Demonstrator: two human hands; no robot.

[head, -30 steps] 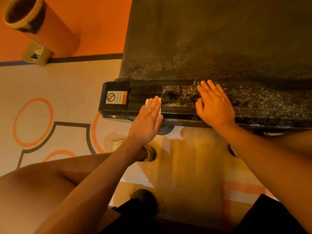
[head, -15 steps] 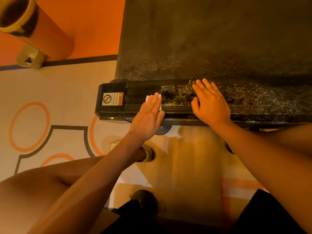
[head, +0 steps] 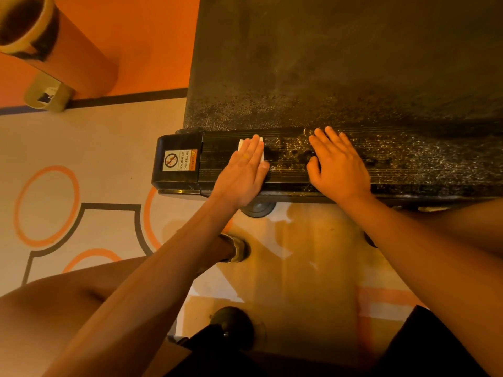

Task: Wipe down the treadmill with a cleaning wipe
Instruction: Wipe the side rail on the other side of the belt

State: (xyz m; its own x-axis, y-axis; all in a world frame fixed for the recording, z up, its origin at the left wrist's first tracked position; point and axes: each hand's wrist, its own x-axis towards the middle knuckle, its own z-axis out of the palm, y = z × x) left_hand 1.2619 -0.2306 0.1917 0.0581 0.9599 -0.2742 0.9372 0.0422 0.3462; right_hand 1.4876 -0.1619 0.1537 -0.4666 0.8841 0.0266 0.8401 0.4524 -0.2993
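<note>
The black treadmill fills the upper right; its dusty side rail (head: 424, 164) runs left to right below the dark belt (head: 340, 58). My left hand (head: 241, 171) lies flat with straight fingers on a white cleaning wipe (head: 241, 144), pressing it onto the rail near the end cap (head: 178, 161), which carries a warning sticker. Only the wipe's edges show around my fingers. My right hand (head: 337, 165) rests flat on the speckled rail to the right, holding nothing.
An orange cylinder (head: 54, 42) stands on the orange floor at the upper left, with a small beige box (head: 47, 95) at its base. My bare knee (head: 54, 308) and a shoe (head: 236, 248) are below the rail on the patterned floor.
My left hand has slid the wipe slightly away from me, up across the rail. My right hand has stayed flat on the rail.
</note>
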